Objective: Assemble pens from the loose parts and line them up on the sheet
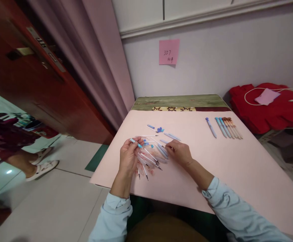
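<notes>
Between the thumb and fingers of my left hand (pixel 129 153) is a short light-blue pen barrel piece (pixel 135 143), held tilted above the table. My right hand (pixel 179 152) is closed in a pinch at the right side of a pile of pen parts; what its fingertips hold is hidden. White pen refills (pixel 147 158) with dark tips lie fanned out below and between the hands. Pale blue pen barrels (pixel 162 151) lie beside my right fingertips, and more barrels (pixel 172 136) lie just beyond. Small blue caps (pixel 160 129) sit in a cluster behind the pile, near a blue barrel piece (pixel 150 126).
Assembled-looking pens, brown-topped (pixel 232 127) and blue-topped (pixel 221 127), lie in a row at the right, with a purple-topped pen (pixel 211 127) apart. A red cloth (pixel 252 111) bears a cable. Another person's leg and shoe (pixel 43 169) show at left by the door (pixel 60 101).
</notes>
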{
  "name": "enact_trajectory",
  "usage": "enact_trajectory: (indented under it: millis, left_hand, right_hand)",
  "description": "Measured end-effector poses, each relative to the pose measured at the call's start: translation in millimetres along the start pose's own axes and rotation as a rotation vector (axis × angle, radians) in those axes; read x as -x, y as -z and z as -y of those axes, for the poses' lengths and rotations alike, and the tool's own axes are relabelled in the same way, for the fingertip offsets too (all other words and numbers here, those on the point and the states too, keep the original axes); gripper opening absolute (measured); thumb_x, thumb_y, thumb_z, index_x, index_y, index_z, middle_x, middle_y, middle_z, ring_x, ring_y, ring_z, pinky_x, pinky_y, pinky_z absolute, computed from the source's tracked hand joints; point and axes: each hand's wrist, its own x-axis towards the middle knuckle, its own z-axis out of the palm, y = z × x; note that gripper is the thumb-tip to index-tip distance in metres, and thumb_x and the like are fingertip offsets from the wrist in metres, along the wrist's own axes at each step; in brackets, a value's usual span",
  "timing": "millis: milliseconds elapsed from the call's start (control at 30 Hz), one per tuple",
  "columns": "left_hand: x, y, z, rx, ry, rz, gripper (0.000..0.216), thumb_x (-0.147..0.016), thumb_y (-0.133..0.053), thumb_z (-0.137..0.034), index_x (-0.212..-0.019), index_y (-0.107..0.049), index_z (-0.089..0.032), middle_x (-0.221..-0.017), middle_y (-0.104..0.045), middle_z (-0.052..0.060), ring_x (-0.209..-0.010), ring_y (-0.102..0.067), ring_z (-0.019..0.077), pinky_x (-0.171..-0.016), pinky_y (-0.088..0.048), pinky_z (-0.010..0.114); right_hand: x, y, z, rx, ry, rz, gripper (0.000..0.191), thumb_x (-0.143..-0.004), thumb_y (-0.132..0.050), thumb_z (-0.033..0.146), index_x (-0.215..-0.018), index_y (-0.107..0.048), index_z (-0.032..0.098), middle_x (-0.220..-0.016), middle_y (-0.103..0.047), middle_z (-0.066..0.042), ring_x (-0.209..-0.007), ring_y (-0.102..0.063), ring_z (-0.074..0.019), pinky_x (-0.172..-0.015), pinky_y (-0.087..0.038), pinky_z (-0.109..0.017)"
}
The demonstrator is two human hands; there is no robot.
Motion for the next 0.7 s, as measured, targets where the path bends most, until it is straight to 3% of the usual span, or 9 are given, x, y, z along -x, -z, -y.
enact_trajectory:
  millis: [267, 433, 567, 700]
  left_hand:
    - [10, -7, 3, 0.031, 0.11, 0.094, 0.019, -0.067, -0.074, -0.018, -0.084, -0.066, -0.013, -0.092, -0.071, 0.008, -0.081, -0.067, 0.0152, -0.093, -0.049, 0.038]
    - [12, -9, 8, 0.106, 0.203, 0.12, 0.02, -0.067, -0.068, -0.014, -0.087, -0.065, -0.013, -0.088, -0.07, 0.009, -0.074, -0.065, 0.0149, -0.084, -0.05, 0.038]
    - [10, -2, 7, 0.143, 0.189, 0.109, 0.019, -0.066, -0.064, -0.01, -0.086, -0.065, -0.012, -0.08, -0.068, 0.006, -0.069, -0.061, 0.0125, -0.074, -0.049, 0.03]
    - [10, 7, 3, 0.136, 0.196, 0.118, 0.022, -0.068, -0.067, -0.011, -0.09, -0.065, -0.012, -0.09, -0.07, 0.008, -0.075, -0.064, 0.0135, -0.081, -0.051, 0.032]
  right_hand:
    - [-12, -2, 21, 0.164, -0.064, 0.182, 0.027, -0.096, -0.048, 0.031, -0.1, -0.075, 0.028, -0.102, -0.072, -0.003, -0.092, -0.065, -0.0171, -0.074, -0.043, -0.025]
    - [-25, 2, 34, 0.256, -0.085, 0.249, 0.03, -0.096, -0.046, 0.029, -0.094, -0.075, 0.023, -0.098, -0.072, -0.008, -0.09, -0.066, -0.0196, -0.074, -0.043, -0.027]
    - [-28, 5, 39, 0.295, -0.115, 0.258, 0.03, -0.095, -0.046, 0.026, -0.089, -0.074, 0.018, -0.094, -0.072, -0.011, -0.084, -0.066, -0.02, -0.07, -0.042, -0.027]
    - [-11, 11, 43, 0.26, -0.152, 0.177, 0.029, -0.097, -0.044, 0.03, -0.092, -0.071, 0.021, -0.092, -0.072, -0.006, -0.082, -0.065, -0.0176, -0.069, -0.04, -0.026]
